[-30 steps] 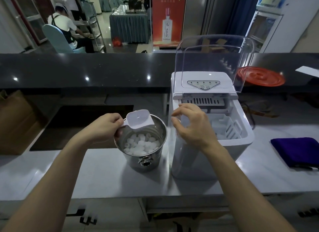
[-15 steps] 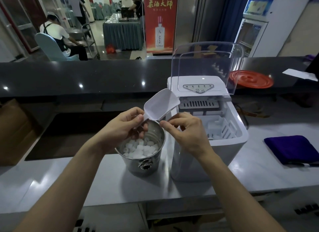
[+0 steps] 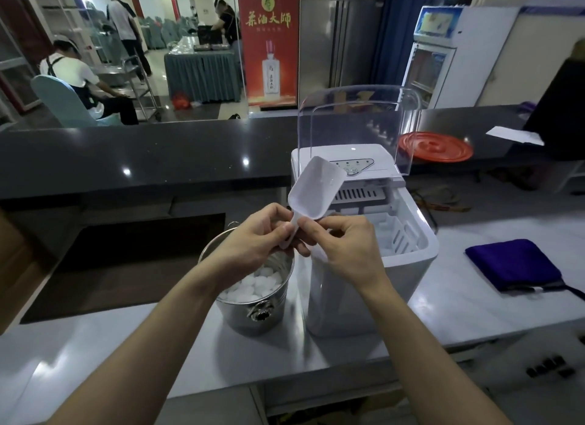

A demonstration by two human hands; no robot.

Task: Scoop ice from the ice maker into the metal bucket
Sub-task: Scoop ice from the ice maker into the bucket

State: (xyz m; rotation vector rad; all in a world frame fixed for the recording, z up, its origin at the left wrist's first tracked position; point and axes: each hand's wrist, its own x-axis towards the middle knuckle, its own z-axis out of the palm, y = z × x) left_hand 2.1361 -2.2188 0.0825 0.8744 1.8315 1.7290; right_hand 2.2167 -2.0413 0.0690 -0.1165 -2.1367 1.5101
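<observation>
A white plastic scoop (image 3: 316,189) stands bowl-up and empty between my hands, above the gap between bucket and machine. My left hand (image 3: 253,241) pinches its handle from the left. My right hand (image 3: 342,250) pinches the same handle from the right. Below my left hand sits the metal bucket (image 3: 253,314), partly filled with white ice pieces (image 3: 256,285). To its right stands the white ice maker (image 3: 367,285) with its clear lid (image 3: 357,124) raised; its inner basket (image 3: 399,238) shows behind my right hand.
A folded dark blue cloth (image 3: 512,266) lies on the grey counter (image 3: 126,345) at the right. A red round lid (image 3: 435,146) rests on the black raised ledge (image 3: 158,152) behind. A dark recessed sink (image 3: 126,250) lies left of the bucket. People are in the room beyond.
The scoop rose from over the bucket and tipped bowl-up. My right hand left the ice maker's rim and joined my left hand on the handle.
</observation>
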